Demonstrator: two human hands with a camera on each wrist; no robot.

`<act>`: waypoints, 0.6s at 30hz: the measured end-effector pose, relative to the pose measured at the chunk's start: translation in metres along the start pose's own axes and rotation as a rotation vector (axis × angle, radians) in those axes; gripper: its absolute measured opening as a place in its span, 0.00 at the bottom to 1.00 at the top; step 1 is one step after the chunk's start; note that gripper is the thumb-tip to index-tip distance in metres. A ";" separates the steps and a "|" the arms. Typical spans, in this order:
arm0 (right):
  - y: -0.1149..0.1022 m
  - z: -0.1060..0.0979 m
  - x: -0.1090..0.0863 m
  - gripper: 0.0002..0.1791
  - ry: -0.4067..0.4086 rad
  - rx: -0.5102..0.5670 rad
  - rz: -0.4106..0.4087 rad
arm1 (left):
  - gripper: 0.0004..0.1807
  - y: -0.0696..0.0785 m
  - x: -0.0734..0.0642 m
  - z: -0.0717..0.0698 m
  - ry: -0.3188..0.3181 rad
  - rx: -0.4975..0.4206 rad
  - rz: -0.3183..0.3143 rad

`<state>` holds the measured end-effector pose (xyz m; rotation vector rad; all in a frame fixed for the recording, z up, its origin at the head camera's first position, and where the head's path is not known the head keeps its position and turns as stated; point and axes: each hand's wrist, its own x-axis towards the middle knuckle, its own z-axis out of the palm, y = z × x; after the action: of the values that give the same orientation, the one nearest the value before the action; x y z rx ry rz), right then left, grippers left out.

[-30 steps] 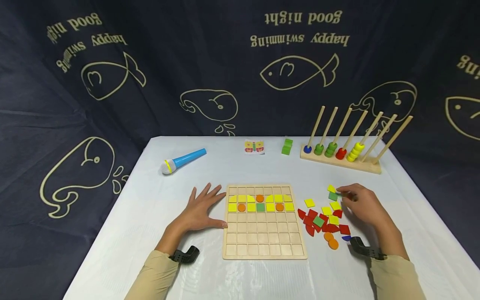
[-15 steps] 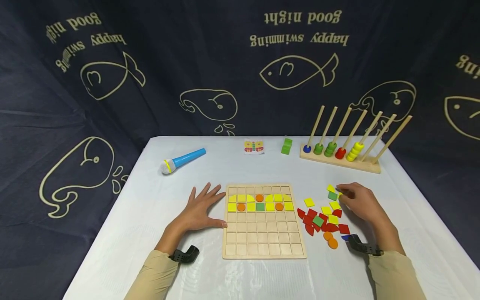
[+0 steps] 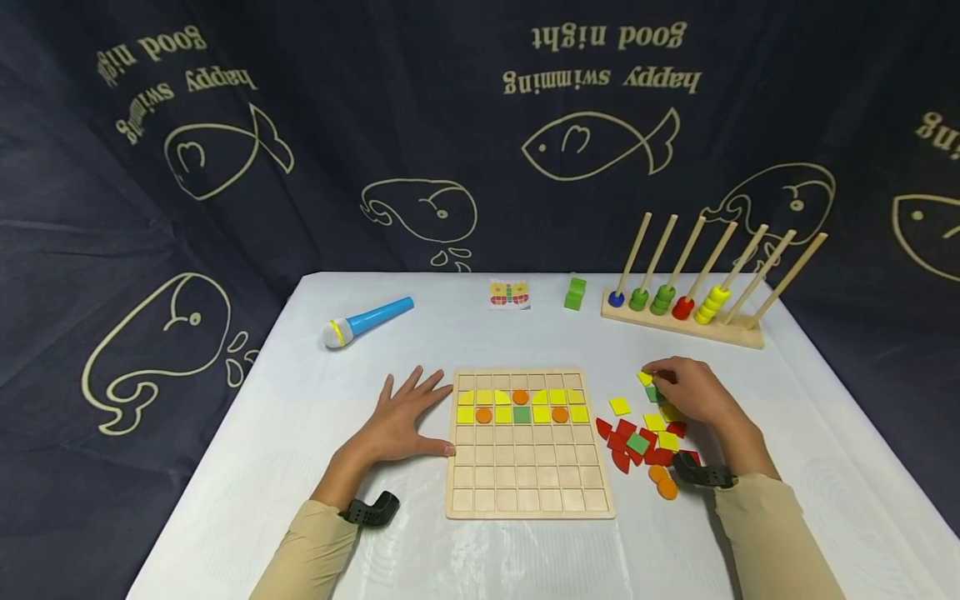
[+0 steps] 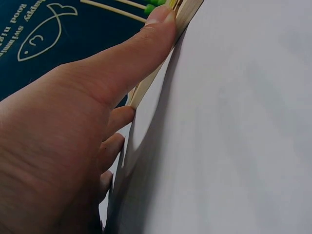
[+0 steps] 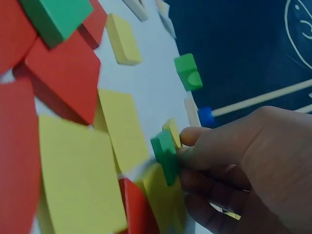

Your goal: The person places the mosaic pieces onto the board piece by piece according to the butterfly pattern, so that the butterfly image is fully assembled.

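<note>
A wooden grid board (image 3: 531,479) lies in front of me, with yellow, orange and green tiles in its upper rows. My left hand (image 3: 397,421) lies spread at the board's left edge, its thumb touching the rim. In the left wrist view the thumb rests on the side of the board (image 4: 146,87). My right hand (image 3: 693,392), fingers curled, pinches a small yellow tile (image 3: 644,378) between thumb and forefinger, right of the board. A green tile (image 5: 165,153) sits close against the thumb tip in the right wrist view. Part of the yellow tile hides behind the fingertips.
Loose red, yellow, green and orange tiles lie right of the board, including a red tile (image 3: 620,461) and an orange disc (image 3: 667,487). Behind stand a toy microphone (image 3: 367,322), a butterfly picture card (image 3: 509,294), a green block (image 3: 574,293) and a peg abacus (image 3: 682,319).
My right hand has moved left over the loose tiles. The small yellow tile and the green one beside it have shifted left too. The left hand stays where it was.
</note>
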<state>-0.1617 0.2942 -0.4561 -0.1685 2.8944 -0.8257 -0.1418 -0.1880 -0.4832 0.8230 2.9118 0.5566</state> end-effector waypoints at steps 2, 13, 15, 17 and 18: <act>-0.003 0.002 0.003 0.13 -0.001 0.002 0.009 | 0.57 0.000 0.000 0.000 -0.001 -0.001 -0.001; -0.019 0.015 0.014 0.16 0.009 -0.020 -0.030 | 0.57 -0.001 0.000 0.000 -0.005 -0.007 -0.002; -0.021 0.017 0.015 0.17 0.021 -0.025 -0.052 | 0.57 -0.001 0.000 0.000 -0.004 -0.008 -0.004; -0.024 0.019 0.016 0.15 0.031 -0.031 -0.059 | 0.57 -0.001 0.000 0.000 -0.004 -0.009 -0.005; -0.026 0.020 0.016 0.15 0.035 -0.033 -0.051 | 0.57 -0.001 0.000 0.001 -0.005 -0.008 -0.006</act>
<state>-0.1725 0.2593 -0.4604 -0.2352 2.9488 -0.7973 -0.1424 -0.1889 -0.4843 0.8127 2.9045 0.5640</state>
